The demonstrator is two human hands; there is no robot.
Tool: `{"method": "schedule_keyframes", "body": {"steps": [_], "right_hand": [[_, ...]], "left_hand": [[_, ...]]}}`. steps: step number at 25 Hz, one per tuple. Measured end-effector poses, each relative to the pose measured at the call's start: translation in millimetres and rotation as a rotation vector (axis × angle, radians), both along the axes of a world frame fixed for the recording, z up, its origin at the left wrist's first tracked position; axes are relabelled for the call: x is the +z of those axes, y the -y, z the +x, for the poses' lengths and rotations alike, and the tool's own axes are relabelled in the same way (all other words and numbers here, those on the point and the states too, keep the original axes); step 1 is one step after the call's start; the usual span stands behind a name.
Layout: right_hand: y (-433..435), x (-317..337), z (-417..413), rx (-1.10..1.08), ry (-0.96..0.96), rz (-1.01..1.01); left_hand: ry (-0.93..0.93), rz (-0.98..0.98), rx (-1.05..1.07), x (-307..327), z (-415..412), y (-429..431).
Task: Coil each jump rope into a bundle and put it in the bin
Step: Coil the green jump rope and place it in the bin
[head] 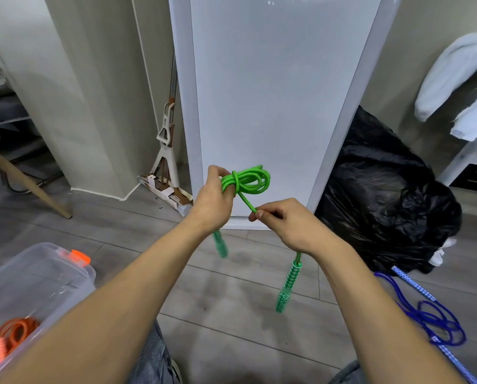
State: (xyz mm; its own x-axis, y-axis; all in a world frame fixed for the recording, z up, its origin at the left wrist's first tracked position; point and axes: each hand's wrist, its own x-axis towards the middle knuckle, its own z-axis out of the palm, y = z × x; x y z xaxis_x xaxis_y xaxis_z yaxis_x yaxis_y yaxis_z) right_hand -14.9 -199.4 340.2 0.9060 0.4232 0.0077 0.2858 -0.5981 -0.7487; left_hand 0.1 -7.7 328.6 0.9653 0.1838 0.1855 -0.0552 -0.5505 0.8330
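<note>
A green jump rope [249, 180] is coiled into loops in front of me, with one strand wrapped around the bundle. My left hand [213, 200] grips the coil at its left side. My right hand [283, 220] pinches the strand that runs down from the wrap. Two green handles hang below: a blurred one [220, 245] under my left hand, another [285, 286] under my right wrist. The clear plastic bin [38, 275] stands at the lower left on the floor, holding a coiled orange rope [14, 335]. A blue rope [431, 314] lies loose on the floor at the right.
A white panel [273, 92] leans upright straight ahead. A full black rubbish bag [387, 195] sits to its right, a mop [166, 145] and a chair leg [32, 187] to its left. A white shelf with pale cloth [459, 87] stands far right. Grey floor lies between.
</note>
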Motion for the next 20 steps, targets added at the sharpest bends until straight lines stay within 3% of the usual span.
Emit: {"method": "schedule_keyframes", "body": {"steps": [3, 6, 8, 12, 15, 20], "right_hand": [[14, 8, -3, 0.025, 0.026, -0.077], [28, 13, 0, -0.058, 0.166, 0.017], [30, 14, 2, -0.115, 0.163, 0.19], [30, 13, 8, -0.258, 0.017, 0.481], [28, 8, 9, -0.263, -0.275, 0.598], [30, 10, -2, -0.109, -0.581, 0.428]], "left_hand": [[0.058, 0.401, -0.148, -4, 0, -14], [-0.069, 0.489, -0.435, 3, -7, -16], [-0.217, 0.322, -0.662, 12, -18, -3], [-0.394, -0.408, -0.8, 25, -27, 3], [-0.332, -0.923, -0.681, 21, -20, 2], [-0.248, -1.115, -0.228, 13, -5, 1]]}}
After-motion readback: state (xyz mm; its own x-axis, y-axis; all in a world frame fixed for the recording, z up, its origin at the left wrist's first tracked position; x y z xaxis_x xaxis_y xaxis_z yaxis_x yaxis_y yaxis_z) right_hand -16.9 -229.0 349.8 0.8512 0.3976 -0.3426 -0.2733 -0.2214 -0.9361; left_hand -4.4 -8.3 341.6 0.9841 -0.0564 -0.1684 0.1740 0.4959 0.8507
